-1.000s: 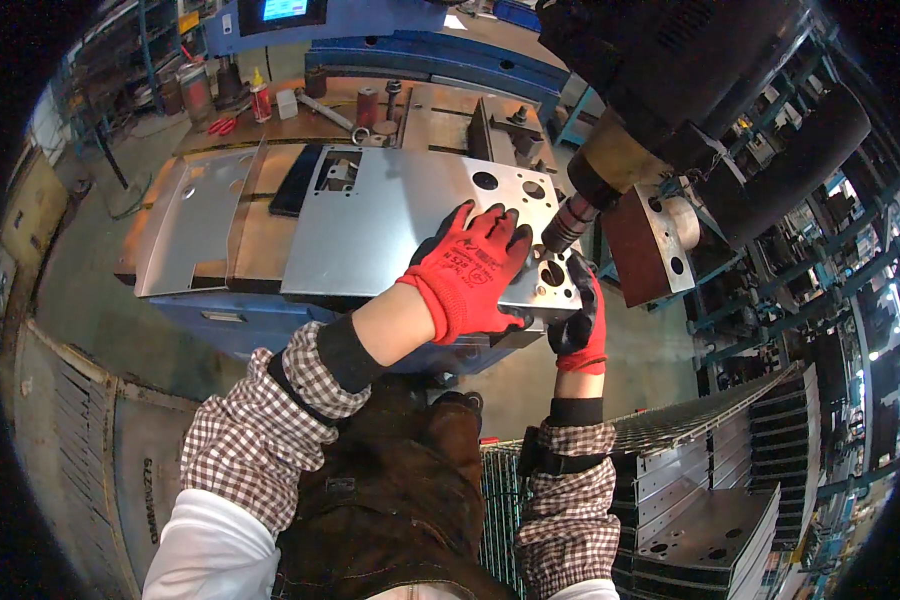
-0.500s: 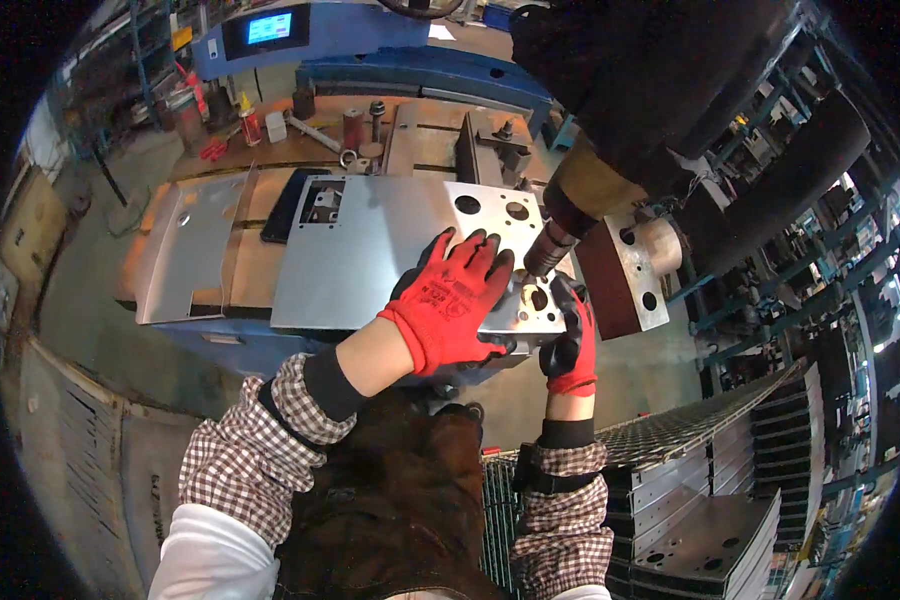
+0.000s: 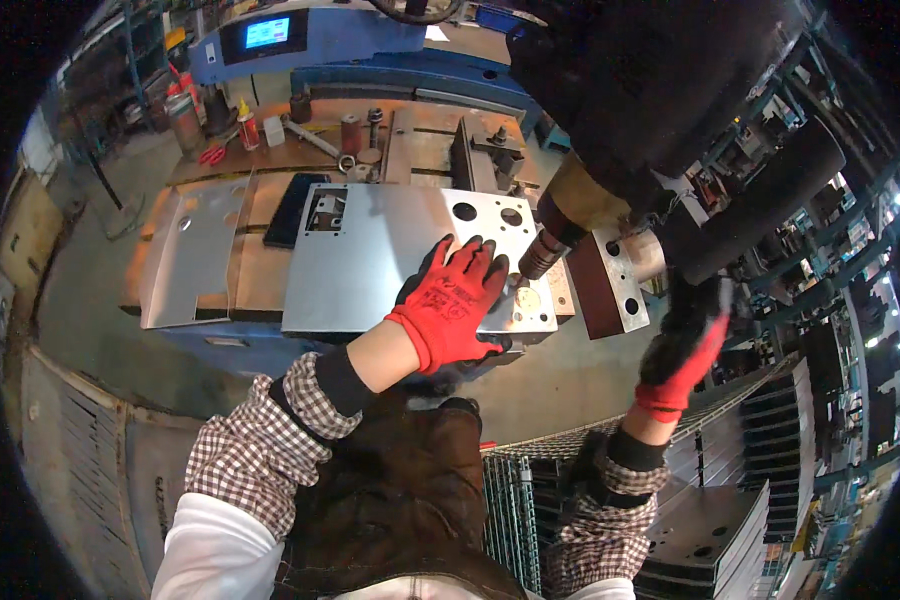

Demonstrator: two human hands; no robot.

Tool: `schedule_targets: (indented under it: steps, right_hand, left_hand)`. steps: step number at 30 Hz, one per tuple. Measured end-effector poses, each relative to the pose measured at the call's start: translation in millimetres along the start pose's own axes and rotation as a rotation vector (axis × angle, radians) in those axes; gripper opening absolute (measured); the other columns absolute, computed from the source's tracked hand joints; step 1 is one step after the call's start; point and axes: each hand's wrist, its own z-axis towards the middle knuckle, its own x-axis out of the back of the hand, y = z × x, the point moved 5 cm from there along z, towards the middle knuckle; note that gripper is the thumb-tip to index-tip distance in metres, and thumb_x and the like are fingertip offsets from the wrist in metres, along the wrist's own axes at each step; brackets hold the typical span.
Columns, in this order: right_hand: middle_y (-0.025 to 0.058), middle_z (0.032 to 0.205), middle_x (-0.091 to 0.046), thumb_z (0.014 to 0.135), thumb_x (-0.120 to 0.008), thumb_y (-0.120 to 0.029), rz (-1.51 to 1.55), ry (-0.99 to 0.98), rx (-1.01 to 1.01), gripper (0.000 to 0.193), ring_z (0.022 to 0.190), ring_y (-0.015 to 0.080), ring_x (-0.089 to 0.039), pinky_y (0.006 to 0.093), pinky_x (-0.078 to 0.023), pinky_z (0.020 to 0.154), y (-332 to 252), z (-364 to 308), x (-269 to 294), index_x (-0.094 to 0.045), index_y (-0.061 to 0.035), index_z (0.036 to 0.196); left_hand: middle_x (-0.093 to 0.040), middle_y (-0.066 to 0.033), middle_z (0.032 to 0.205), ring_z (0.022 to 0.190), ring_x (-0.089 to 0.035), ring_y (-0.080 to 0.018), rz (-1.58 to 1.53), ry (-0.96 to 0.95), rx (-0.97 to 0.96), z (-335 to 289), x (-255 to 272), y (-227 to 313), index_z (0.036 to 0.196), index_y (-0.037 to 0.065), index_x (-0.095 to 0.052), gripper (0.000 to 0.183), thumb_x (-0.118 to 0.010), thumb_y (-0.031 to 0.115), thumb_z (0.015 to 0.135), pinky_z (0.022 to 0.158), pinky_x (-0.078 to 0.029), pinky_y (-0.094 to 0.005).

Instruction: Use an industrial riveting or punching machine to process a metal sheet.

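Note:
A bare sheet-metal panel [image 3: 360, 290] with round holes and a rectangular cutout lies on the worktable. My left hand [image 3: 455, 300], in a red and black glove, rests on its near right part. Its fingers are stretched out flat and the thumb is at the front edge. Just right of those fingers, the spindle tool [image 3: 543, 255] of a dark overhead machine points down at the panel's right end, its tip close to the surface. My right hand [image 3: 685, 350], gloved alike, is off the panel to the right, beside the machine. Motion smears its fingers, so their grip cannot be made out.
Another bent metal sheet [image 3: 192, 255] lies at the left, beside a dark flat device [image 3: 295, 212]. Behind are a wrench [image 3: 310, 138], red scissors [image 3: 212, 155] and a yellow-capped bottle [image 3: 247, 127]. A drilled block [image 3: 610, 280] stands right of the tool; a rack of metal parts [image 3: 710, 530] is lower right.
My right hand has left the panel's right end and moved right, toward the machine's side. My left hand stays on the panel. The view has shifted slightly.

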Motion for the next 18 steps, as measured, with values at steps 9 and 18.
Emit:
schedule_targets:
  steps: [9,18]
  right_hand:
    - [0.0184,0.147,-0.054,0.106,-0.042,-0.028,0.069,-0.057,0.132,0.055,0.134,0.0314,-0.056,0.0429,-0.045,0.113,-134,27,-75,-0.042,0.0023,0.152]
    - [0.0156,0.146,-0.053,0.107,-0.043,-0.017,-0.089,-0.012,0.295,0.045,0.134,0.0260,-0.054,0.0383,-0.043,0.113,-109,29,-79,-0.049,0.0001,0.148]
  left_hand:
    - [-0.045,-0.0243,0.150,0.144,-0.038,-0.0393,-0.010,0.012,-0.003,0,-1,1,0.150,0.001,-0.041,0.102,-0.073,0.064,0.075,0.120,-0.023,-0.0597]
    - [-0.042,-0.0253,0.152,0.145,-0.037,-0.0404,0.002,-0.006,-0.011,0,-1,1,0.150,0.000,-0.042,0.103,-0.072,0.064,0.075,0.120,-0.023,-0.0610]
